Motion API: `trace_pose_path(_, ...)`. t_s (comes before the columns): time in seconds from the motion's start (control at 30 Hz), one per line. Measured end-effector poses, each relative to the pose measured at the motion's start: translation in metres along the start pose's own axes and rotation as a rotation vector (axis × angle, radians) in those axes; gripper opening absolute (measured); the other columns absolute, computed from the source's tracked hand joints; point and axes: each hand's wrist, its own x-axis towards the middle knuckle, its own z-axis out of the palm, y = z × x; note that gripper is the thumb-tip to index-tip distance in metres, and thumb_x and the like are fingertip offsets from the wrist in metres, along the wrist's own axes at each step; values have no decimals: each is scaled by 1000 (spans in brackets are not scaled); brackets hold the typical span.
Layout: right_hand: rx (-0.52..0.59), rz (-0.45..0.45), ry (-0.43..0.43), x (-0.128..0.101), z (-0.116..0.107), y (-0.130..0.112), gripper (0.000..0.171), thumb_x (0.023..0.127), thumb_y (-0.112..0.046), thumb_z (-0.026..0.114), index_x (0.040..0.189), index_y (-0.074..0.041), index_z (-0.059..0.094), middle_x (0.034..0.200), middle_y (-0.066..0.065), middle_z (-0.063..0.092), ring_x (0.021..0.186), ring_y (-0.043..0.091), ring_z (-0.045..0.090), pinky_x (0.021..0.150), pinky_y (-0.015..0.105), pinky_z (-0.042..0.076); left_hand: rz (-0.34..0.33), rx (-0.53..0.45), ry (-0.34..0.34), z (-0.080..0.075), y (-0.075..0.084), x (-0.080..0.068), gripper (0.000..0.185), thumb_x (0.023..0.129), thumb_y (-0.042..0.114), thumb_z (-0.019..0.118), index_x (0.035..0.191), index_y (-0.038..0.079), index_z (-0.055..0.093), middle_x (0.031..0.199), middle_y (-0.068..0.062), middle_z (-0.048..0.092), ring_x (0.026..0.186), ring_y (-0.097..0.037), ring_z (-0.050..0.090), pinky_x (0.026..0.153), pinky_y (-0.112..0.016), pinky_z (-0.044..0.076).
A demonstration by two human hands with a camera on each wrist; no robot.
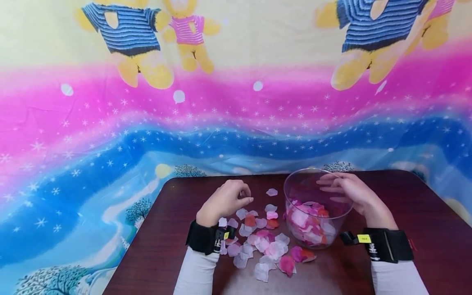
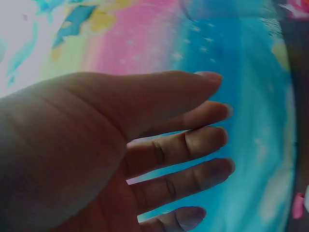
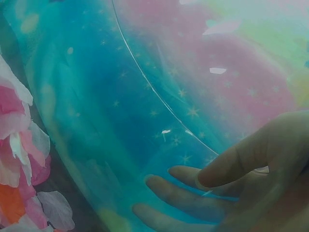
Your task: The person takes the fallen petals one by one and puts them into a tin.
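A clear round plastic container [image 1: 313,241] stands on the dark table, part filled with pink, white, red and orange artificial petals [image 1: 309,223]. My right hand [image 1: 355,192] holds it at the far right of the rim; its fingers, seen partly through the plastic, lie along the wall. In the right wrist view, the thumb [image 3: 227,171] overlaps the rim line with the other fingers behind. My left hand [image 1: 226,198] hovers above loose petals [image 1: 271,246] left of the container. Nothing is in it, and its fingers are relaxed, as the left wrist view shows [image 2: 183,150].
Loose petals lie over the middle of the table [image 1: 158,246], with one stray petal [image 1: 271,192] farther back. A printed cloth [image 1: 250,102] with bears and snowflakes hangs behind the table's far edge. Each wrist wears a black strap [image 1: 391,246] with a small camera.
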Motion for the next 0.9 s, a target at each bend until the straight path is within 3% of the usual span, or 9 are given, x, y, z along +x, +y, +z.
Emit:
trace_pose_path(0.23,-2,-1,-3,0,-1,0,46,106,-9,31,147,2,49,145,23,56,130,42,57,97,50,54,-177,-22,-138,24,-18,9,8,91,16,79,94,11,73,81,4,64,71,-12,59,66,-30,51)
trace_pose_path(0.37,-10,4,-6,0,-1,0,46,106,-9,30,147,2,48,146,23,54,132,43,54,99,53,52,-262,-12,-221,38,-24,11,10,89,14,80,87,8,72,74,5,56,64,-12,52,60,-29,46)
trace_pose_path(0.57,-13,-3,-1,0,0,0,46,106,-9,31,146,2,49,146,25,54,133,46,53,99,54,51,-280,-26,-303,50,-27,14,26,90,10,77,68,-2,69,54,5,29,49,-12,32,48,-27,29)
trace_pose_path(0.8,-19,-3,2,0,-1,1,45,106,-11,32,146,2,49,146,25,54,133,45,53,100,55,50,-221,-24,-305,47,-28,14,46,89,-3,65,50,14,48,52,7,24,48,-11,23,48,-26,23)
trace_pose_path(0.9,-17,0,3,0,-1,1,45,107,-11,32,146,2,49,146,25,54,133,45,53,100,55,50,-209,-35,-285,38,-27,10,35,91,-2,65,58,11,59,55,7,35,50,-10,31,50,-26,29)
